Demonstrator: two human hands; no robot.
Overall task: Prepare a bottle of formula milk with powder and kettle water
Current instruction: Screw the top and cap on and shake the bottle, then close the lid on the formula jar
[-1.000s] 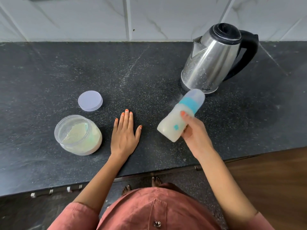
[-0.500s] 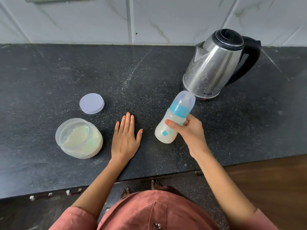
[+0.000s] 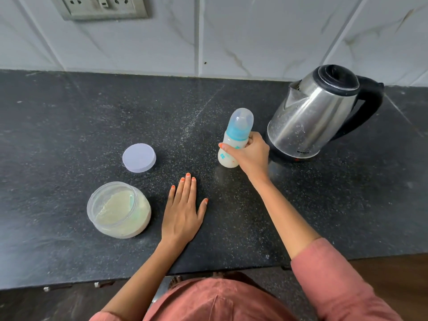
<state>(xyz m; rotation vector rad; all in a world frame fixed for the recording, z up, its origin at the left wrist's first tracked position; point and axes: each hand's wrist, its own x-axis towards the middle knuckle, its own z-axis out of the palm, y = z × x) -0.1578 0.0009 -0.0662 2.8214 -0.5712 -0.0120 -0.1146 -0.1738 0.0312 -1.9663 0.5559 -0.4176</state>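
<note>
right hand (image 3: 251, 156) gripped capped bottle (image 3: 235, 140) upright, frame centre, beside kettle (image 3: 312, 117); left hand (image 3: 183, 212) lay flat, fingers straight, on table (image 3: 69, 112).

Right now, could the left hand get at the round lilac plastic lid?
Probably yes. The left hand lies flat and holds nothing, and only bare black counter separates it from the round lilac plastic lid; the open clear powder jar sits off to the side.
</note>
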